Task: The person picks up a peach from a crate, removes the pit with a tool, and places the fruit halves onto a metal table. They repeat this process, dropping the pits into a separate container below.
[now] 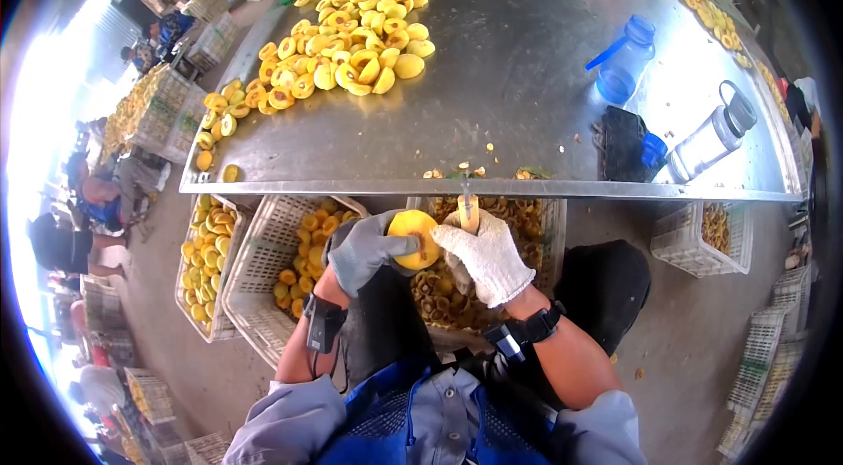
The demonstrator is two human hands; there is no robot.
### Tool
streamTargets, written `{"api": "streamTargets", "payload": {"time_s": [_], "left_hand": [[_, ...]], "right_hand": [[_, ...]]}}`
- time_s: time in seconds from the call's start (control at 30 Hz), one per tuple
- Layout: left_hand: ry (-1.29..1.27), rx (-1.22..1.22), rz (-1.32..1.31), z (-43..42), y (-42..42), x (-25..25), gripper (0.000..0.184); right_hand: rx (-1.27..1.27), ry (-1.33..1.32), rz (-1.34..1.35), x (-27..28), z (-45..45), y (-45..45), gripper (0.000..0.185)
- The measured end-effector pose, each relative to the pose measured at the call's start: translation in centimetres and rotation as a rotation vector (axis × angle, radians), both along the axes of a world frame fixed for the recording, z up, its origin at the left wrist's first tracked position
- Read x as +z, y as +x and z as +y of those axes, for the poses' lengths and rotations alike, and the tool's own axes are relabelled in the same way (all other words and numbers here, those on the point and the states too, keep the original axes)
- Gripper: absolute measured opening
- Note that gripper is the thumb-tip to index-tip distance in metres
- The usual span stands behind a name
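Tabletop (500,52) (left hand (367,252) holds fruit (414,226))

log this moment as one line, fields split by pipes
left hand: grey glove, holding yellow fruit | right hand: white glove, gripping light-handled tool | below: crate | metal table: cut fruit pile

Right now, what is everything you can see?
Rectangular metal table: one, silver, ahead
Cut fruit pieces: many, yellow, table's left and far right
Translucent plastic bottle: one, blue, table's right
Cylindrical bottle: one, clear, grey lid, table's right
Boxy pouch: one, black, near blue bottle
Small round plastic piece: one, blue, beside pouch
Slatted plastic crates: several, whitish, under table and around
People: several, mixed clothing, left background
Round held fruit: one, yellow, below table's near edge
Wooden-handled tool: one, tan, right of fruit
Gloved left hand: one, grey, holding fruit
Gloved right hand: one, white, gripping tool
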State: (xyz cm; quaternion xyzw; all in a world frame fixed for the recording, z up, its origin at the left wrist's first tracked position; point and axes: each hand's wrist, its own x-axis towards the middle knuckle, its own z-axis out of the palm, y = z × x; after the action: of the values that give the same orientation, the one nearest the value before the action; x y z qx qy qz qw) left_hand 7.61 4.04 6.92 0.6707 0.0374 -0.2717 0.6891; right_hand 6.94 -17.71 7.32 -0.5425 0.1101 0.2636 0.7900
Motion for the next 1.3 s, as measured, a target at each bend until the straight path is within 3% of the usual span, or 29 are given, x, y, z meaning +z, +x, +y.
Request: {"api": "streamTargets", "payload": {"time_s": [0.13, 0.27, 0.33, 0.5, 0.6, 0.73, 0.93, 1.13, 1.23, 1.3], "left_hand": [[-0.200, 0.270, -0.029, -0.7, -1.2, 0.0, 0.049], [-0.373, 0.514, -0.184, -1.9, -1.7, 0.1, 0.066], [-0.339, 0.539, -0.225, -2.3, -1.7, 0.3, 0.070], [-0.240, 0.605, -0.329, -4.3, -2.2, 0.2, 0.063], [0.195, 0.567, -0.501, -4.6, -1.9, -0.1, 0.057], [0.333, 0.595, -0.591, -5.0, -2.0, -1.0, 0.055], [0.223, 0.653, -0.543, -5.7, -2.3, -1.3, 0.063], [0.415, 0.642, -0.609, -5.9, -2.2, -1.6, 0.061], [0.427, 0.636, -0.619, -6.1, -2.0, -1.7, 0.061], [0.397, 0.646, -0.605, -6.3, -2.0, -1.4, 0.061]], "right_hand": [[0.043, -0.103, -0.084, 0.1, 0.0, -0.6, 0.016], [0.217, -0.323, -0.396, -1.3, 0.7, -1.9, 0.024], [0.208, -0.348, -0.482, -1.8, 1.3, -2.4, 0.017], [0.224, -0.269, -0.350, -1.6, 1.3, -2.3, 0.016], [0.209, -0.205, -0.254, -1.3, 1.2, -2.3, 0.016], [0.235, -0.144, -0.135, -1.5, 1.3, -2.4, 0.016], [0.228, 0.036, 0.122, 0.6, 1.1, -2.2, 0.014], [0.259, 0.139, 0.282, 0.9, 0.7, -2.3, 0.014], [0.262, 0.229, 0.321, 0.0, 0.4, -2.5, 0.014], [0.248, 0.149, 0.271, 0.3, 0.5, -2.4, 0.014]]}}
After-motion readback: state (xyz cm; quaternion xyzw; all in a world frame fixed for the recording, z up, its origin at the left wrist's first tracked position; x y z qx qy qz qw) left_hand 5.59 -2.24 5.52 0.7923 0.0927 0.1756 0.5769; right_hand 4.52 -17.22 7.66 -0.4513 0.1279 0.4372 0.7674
